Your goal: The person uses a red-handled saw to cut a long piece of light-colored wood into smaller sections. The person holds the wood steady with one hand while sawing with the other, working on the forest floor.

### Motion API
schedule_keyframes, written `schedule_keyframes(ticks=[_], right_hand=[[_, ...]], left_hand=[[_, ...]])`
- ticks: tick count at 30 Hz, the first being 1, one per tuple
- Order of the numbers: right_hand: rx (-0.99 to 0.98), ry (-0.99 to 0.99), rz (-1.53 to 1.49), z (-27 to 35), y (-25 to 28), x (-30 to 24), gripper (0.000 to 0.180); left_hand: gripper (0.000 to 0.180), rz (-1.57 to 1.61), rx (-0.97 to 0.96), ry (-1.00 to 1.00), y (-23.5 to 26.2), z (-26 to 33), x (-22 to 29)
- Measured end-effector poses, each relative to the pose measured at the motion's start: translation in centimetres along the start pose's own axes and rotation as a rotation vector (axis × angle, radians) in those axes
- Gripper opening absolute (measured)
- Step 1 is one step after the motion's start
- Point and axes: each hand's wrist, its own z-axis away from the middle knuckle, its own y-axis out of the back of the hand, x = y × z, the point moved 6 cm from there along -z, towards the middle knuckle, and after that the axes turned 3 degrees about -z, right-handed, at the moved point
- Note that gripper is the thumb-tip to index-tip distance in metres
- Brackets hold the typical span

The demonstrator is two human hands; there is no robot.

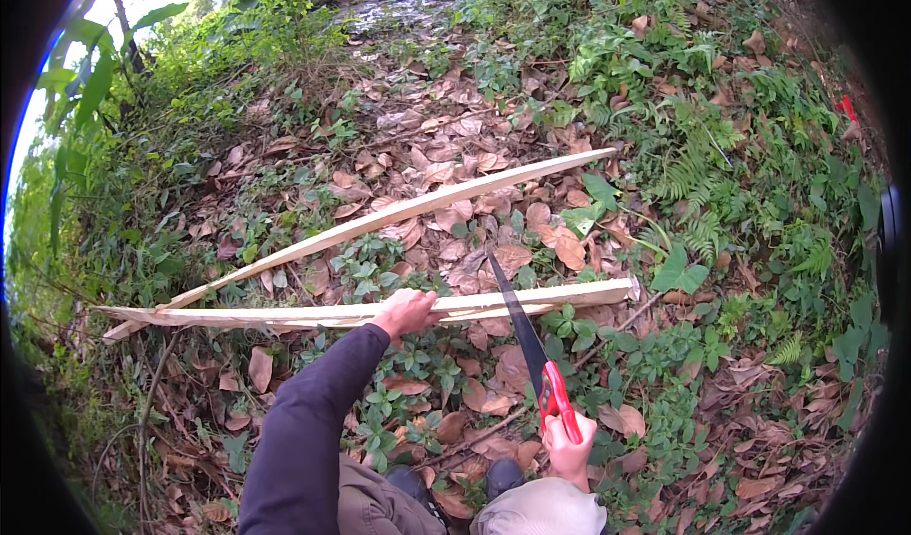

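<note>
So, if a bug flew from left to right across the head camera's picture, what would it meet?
Long green leaves, the dark sleeve, the left hand, the red-handled saw, a broad green leaf, then a small red thing near the right rim.

Dry brown leaves (441,171) lie among green ferns (685,182).

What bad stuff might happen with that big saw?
The dark-bladed saw with a red handle, in the right hand, might slip toward the bare left hand, which holds the nearer pale wooden board. Around that board are green leafy plants and dry brown leaves, not a flat bench, so it may wobble.
</note>
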Motion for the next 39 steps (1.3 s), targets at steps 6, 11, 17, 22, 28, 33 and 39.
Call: schedule_keyframes(ticks=[6,11,17,22,28,33,39], right_hand=[[-0.005,0.008,0.142,1.0,0.6,0.7,0.021],[0.033,-0.073,0.048,4.0,2.4,-1.1,0.016],[-0.001,-0.093,0.072,4.8,3.5,1.7,0.017],[0.022,0.055,0.207,4.3,1.9,-0.2,0.016],[-0.015,0.361,0.328,-0.8,-1.8,-0.2,0.026],[0.016,0.280,0.257,-1.9,-1.5,0.0,0.025],[-0.041,0.157,0.241,0.4,0.2,-2.9,0.022]], left_hand=[[0.052,-0.011,-0.047,0.033,-0.3,0.3,0.3],[0.051,-0.033,-0.031,0.025,0.8,-0.2,0.2],[0.049,-0.028,-0.067,0.045,0.5,0.3,0.4],[0.046,-0.042,-0.069,0.020,-0.2,-0.1,0.5],[0.044,-0.071,0.005,0.022,0.4,0.0,0.3],[0.041,-0.045,0.009,0.015,0.7,-0.5,-0.1],[0.041,0.005,-0.048,-0.010,0.9,1.5,2.3]])
